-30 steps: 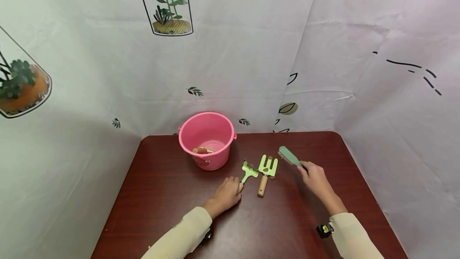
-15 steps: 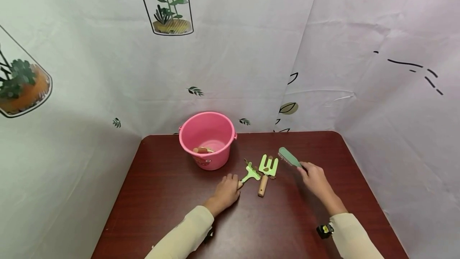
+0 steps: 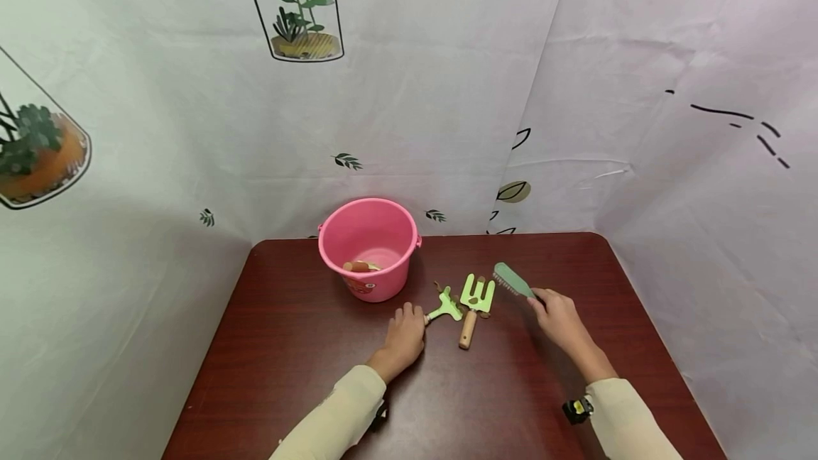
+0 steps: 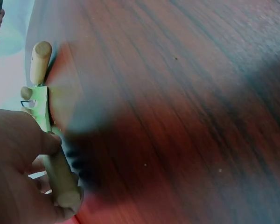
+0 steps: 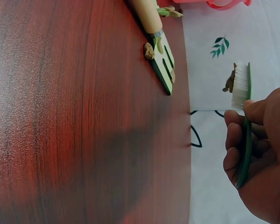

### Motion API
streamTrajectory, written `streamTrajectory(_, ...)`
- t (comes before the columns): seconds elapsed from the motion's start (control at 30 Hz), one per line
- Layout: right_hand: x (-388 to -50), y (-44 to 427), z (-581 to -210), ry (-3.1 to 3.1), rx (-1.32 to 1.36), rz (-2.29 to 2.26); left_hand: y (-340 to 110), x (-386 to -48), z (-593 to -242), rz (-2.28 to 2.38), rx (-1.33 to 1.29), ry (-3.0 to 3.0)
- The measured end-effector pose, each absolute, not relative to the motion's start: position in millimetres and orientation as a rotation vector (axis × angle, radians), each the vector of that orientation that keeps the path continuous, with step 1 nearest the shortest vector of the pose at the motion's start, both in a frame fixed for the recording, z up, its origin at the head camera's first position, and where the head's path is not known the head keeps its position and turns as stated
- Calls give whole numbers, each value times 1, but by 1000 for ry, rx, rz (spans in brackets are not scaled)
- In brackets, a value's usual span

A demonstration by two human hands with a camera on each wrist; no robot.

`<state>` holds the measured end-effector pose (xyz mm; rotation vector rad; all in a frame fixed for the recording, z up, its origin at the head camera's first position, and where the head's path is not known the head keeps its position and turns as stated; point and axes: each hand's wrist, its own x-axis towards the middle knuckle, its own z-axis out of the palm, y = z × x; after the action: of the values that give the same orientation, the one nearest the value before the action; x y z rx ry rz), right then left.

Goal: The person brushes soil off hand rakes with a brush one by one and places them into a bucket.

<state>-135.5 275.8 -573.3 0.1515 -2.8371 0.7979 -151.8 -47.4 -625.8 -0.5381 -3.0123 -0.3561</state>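
My left hand (image 3: 405, 338) grips the wooden handle (image 4: 63, 182) of a small green garden rake (image 3: 446, 305), whose head points right with brown bits on it. Just right of it, a green garden hand fork (image 3: 476, 294) lies on the table, its wooden handle (image 4: 40, 63) toward me and brown bits on its tines. A green brush (image 3: 511, 280) with white bristles (image 5: 241, 86) is in my right hand (image 3: 562, 318), the thumb and fingers curled round its handle. The brush head is raised beyond the fork's right side.
A pink bucket (image 3: 397, 281) stands at the back left of the dark red wooden table (image 3: 287, 346), with a wooden-handled tool (image 3: 359, 267) inside it. White printed cloth (image 3: 434, 105) hangs behind the table and at both sides.
My left hand has shifted slightly away from me, and the rake has swung to lie more sideways. The brush in my right hand has barely moved.
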Motion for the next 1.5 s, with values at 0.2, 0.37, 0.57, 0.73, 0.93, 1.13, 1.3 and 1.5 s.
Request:
streamTrajectory(0.2, -135, 275, -574, -2843, 139, 801, -46, -154, -620, -336, -496, -3026)
streamTrajectory(0.37, -136, 275, -574, -2846, 134, 804, -47, -155, -615, -326, -507, -3014)
streamTrajectory(0.57, -136, 273, -574, -2855, 140, 815, -49, -159, -609, -290, -522, -2905)
streamTrajectory(0.73, -138, 270, -573, -2848, 150, 815, -48, -161, -598, -223, -523, -2777)
streamTrajectory(0.93, -142, 263, -572, -2798, 194, 820, -44, -166, -582, -151, -511, -2708)
streamTrajectory(1.13, -146, 251, -565, -2742, 242, 818, -39, -169, -565, -136, -504, -2685)
streamTrajectory(1.3, -146, 242, -557, -2706, 284, 805, -37, -172, -553, -92, -521, -2653)
streamTrajectory(1.5, -147, 233, -547, -2599, 363, 780, -36, -176, -542, -16, -527, -2578)
